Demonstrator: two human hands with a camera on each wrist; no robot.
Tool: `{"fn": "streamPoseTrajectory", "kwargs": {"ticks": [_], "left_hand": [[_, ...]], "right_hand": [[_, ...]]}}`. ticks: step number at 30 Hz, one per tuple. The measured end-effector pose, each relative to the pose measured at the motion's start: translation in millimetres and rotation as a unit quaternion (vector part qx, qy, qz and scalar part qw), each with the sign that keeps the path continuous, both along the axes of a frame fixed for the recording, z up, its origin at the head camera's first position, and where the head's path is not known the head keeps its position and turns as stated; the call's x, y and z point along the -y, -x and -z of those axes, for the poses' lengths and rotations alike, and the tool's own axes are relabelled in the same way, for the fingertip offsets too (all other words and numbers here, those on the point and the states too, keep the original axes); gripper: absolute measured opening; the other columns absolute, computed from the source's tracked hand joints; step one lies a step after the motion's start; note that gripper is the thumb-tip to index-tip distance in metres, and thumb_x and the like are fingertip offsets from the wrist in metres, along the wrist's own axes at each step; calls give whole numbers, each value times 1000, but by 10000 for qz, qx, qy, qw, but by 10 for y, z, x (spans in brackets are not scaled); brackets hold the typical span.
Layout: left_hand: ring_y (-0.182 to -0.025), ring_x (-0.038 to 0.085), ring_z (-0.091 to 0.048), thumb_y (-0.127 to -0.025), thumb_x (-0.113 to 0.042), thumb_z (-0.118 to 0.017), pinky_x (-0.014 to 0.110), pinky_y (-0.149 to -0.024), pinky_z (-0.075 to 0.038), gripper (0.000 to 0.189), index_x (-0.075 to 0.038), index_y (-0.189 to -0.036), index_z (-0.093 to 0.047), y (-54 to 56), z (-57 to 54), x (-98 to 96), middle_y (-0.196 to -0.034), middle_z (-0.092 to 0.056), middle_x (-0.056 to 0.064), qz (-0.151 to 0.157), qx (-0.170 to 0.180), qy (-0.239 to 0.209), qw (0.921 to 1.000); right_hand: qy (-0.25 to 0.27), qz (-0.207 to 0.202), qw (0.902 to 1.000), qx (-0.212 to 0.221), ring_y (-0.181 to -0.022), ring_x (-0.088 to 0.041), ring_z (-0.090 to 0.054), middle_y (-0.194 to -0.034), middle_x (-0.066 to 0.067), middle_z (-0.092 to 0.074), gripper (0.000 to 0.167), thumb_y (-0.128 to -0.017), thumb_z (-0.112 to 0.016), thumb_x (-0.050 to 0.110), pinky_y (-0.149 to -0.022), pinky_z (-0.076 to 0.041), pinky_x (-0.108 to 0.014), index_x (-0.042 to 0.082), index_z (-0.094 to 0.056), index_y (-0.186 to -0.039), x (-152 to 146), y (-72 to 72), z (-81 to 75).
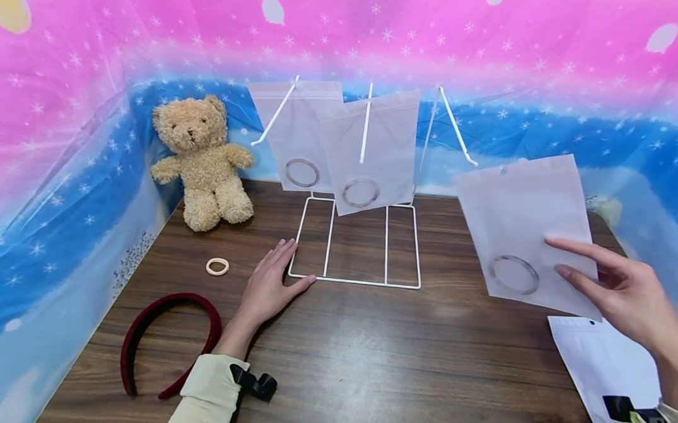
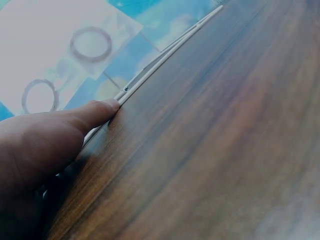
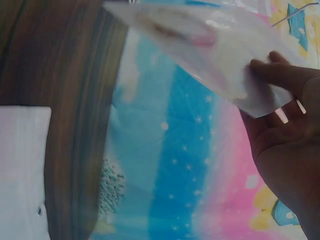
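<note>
My right hand (image 1: 633, 294) pinches the right edge of a frosted zip bag (image 1: 526, 207) that shows a ring-shaped band inside. In the right wrist view the thumb lies on one face of this bag and fingers are behind it. My left hand (image 1: 267, 287) rests on the table at the front left corner of a white wire display rack (image 1: 358, 282), its thumb touching the front wire. Two similar bags, a left one (image 1: 286, 121) and a middle one (image 1: 382, 134), hang from the rack's hooks, each with a ring shape inside. The right hook (image 1: 458, 128) carries no bag.
A teddy bear (image 1: 201, 161) sits at the back left. In front of it lie a small pale ring (image 1: 218, 267) and a dark red headband (image 1: 131, 347). A white bag (image 1: 599, 368) lies under the right forearm. Patterned cloth (image 1: 346, 41) walls the wooden table (image 1: 400, 365).
</note>
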State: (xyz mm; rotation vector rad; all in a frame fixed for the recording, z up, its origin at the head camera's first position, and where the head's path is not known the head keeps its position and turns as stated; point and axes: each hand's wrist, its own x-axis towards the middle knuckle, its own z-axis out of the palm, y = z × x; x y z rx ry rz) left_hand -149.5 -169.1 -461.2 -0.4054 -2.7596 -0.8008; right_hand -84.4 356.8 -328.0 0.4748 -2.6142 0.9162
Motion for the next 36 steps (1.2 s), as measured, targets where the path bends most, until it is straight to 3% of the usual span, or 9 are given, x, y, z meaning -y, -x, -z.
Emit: {"fn": "streamPoseTrajectory", "kwargs": {"ticks": [3,5,9,12,23,36], "left_hand": [[-143,25,-29,-87,-55,-68,45,-115,-24,82,-5,-147,-45,2,2,0,-152,-41,9,-15,9,5,10000],[-143,25,-29,-87,-55,-68,45,-115,-25,82,-5,-147,-45,4,3,0,-152,-41,9,-25,15,10,10000],[-143,24,-28,-87,-55,-68,45,-115,-24,82,-6,-147,-44,4,3,1,-152,-40,9,-18,33,7,10000],[-143,24,-28,-87,-55,-68,45,-115,-24,82,-5,-147,-44,3,4,1,-152,-40,9,-11,39,9,10000],[-143,25,-28,-87,-55,-67,46,-115,-25,82,-5,-147,-44,-1,-4,1,-152,-40,9,-8,21,33,10000],[-143,25,-28,-87,-55,-67,45,-115,-24,82,-5,-147,-44,-2,-1,0,-152,-40,10,2,22,31,10000]], "right_hand": [[251,-110,9996,99,-47,-7,-47,-111,13,-64,52,-86,-69,-9,-48,-43,-14,13,-64,-132,46,-38,32],[465,-157,9986,176,-40,-11,-37,-106,10,-65,51,-85,-69,-11,-43,-40,-23,9,-65,-131,78,-62,59],[780,-152,9966,214,-41,-10,-30,-76,4,-58,49,-84,-70,-13,-39,-33,-25,5,-65,-129,157,-119,102],[980,-116,9950,164,-44,-10,-30,-59,3,-40,47,-83,-71,-11,-38,-28,-27,4,-66,-127,237,-155,111],[1953,-597,9787,226,-44,-12,-31,-53,1,-40,46,-83,-68,-16,-41,-28,-30,-5,-62,-128,462,-111,216],[2275,-588,9714,341,-47,-12,-31,-53,-7,-45,46,-84,-68,-15,-40,-25,-32,-4,-62,-128,637,-27,256]]}}
